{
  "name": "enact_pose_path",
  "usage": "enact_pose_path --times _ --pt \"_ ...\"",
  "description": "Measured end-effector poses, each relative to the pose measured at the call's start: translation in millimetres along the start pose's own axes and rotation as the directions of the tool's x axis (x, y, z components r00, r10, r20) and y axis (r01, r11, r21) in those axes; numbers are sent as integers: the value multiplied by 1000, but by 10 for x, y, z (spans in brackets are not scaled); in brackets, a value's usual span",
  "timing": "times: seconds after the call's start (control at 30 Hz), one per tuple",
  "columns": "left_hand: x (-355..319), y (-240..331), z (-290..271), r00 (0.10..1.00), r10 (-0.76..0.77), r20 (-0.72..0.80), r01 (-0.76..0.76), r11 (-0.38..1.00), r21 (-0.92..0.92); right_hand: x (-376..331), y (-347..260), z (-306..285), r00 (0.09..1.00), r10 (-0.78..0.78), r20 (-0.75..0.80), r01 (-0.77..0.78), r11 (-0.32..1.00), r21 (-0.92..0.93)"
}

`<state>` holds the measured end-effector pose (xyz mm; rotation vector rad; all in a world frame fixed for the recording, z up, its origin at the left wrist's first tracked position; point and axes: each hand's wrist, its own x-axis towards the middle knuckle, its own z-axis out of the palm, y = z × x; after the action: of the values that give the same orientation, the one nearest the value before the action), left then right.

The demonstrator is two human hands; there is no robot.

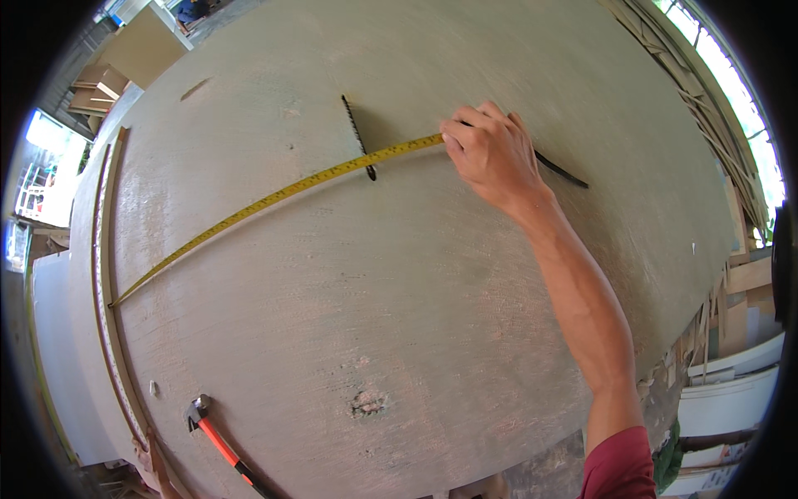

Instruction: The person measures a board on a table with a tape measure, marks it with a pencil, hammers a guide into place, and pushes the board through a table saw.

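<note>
Tape: yellow tape measure point(274, 196) lay stretched flat across the big grey board point(399, 316), running from the board's left edge, where its end hooked on, up and right to the hand.
Right hand: right hand point(490, 154) was closed down on the tape's far end, fingers curled, pinning it to the board; tape case itself hidden under the hand, can't tell more.
Left hand: out of shot.
Blade: thin black toothed saw blade point(357, 137) lay on the board, crossing under/over the tape just left of the hand – which one on top, can't tell.
Dark strip: another thin dark strip point(561, 170) poked out from behind the hand to the right, lying on the board.
Hammer: hammer w/ orange-black handle point(218, 441) sat near the board's lower left corner, well apart from the tape.
Board surface: rough patch point(367, 403) near the bottom middle, small dent up top left.
Sleeve: red sleeve point(619, 466) at the lower right.
Around: stacked wood strips point(723, 133) beyond the right edge, boards past top left.
</note>
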<state>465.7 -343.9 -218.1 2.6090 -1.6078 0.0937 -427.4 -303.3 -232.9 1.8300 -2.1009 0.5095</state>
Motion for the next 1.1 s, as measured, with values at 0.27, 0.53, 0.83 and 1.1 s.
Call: enact_pose_path --times 0.27,0.53,0.83,1.1 --pt "-27 -72 60 978 159 -137 -178 974 -137 59 -59 -175 998 22 52 -28 991 129" --pt "-182 100 -138 999 -33 -4 33 995 -90 -1033 -500 -1243 888 189 419 -186 981 -49" --pt "-250 9 -145 999 -30 12 32 966 -257 -1626 -1176 -1559 869 117 481 -204 970 133" --pt "-231 -30 -274 997 -24 -77 -6 932 -362 -1632 -2996 -1770 948 222 227 -297 872 389"
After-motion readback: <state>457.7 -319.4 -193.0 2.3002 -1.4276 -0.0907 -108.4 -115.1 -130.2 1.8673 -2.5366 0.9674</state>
